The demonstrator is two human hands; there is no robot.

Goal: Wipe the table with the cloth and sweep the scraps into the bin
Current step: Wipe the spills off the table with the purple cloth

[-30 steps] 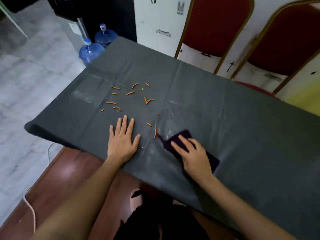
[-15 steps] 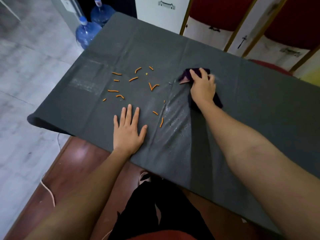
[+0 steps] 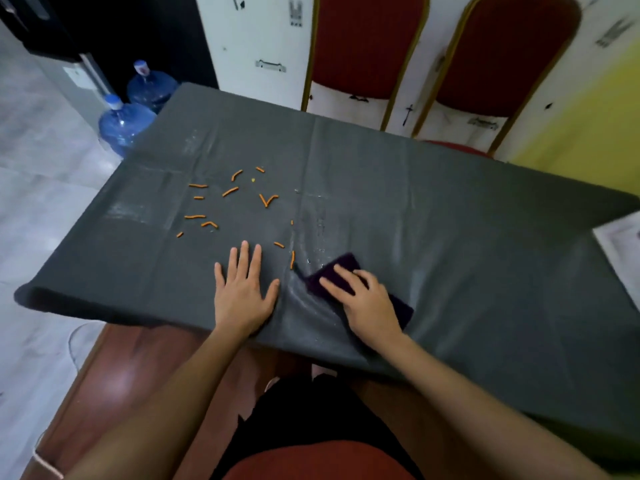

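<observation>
Dark purple folded cloth (image 3: pixel 347 266) lies flat on the near middle of the table, under the right hand. Right fingers (image 3: pixel 333 285) stretched nearly straight and slightly spread, pressing down on the cloth, pointing far-left; no curl round it, nothing pinched. Cloth's far corner sticks out past the fingertips, its near-right end shows behind the wrist. Right hand (image 3: pixel 367 304) palm down, wrist low near the table's near edge, forearm running back near-right to the body.

Left fingers (image 3: pixel 244 260) straight, close together, thumb splayed to the right, flat on the covering, holding nothing. Left hand (image 3: pixel 242 296) palm down just left of the cloth, apart from it, heel of the palm close to the near edge. Left forearm angles back near-left.

Table with dark grey creased covering (image 3: pixel 450 233) fills the middle of the view. Wet sheen with droplets (image 3: pixel 313 252) on the covering between the two hands and just beyond the cloth. Small orange strip-shaped scraps (image 3: pixel 230 191) scattered beyond the left hand, left of centre; two lie near the cloth's left corner, one just beside it.

Two blue water jugs (image 3: pixel 125 123) on the floor at far left. Two red-backed chairs with gold frames (image 3: pixel 367 46) beyond the far edge. White sheet (image 3: pixel 620 244) at the right edge. Pale tiled floor (image 3: pixel 38 202) on the left.
</observation>
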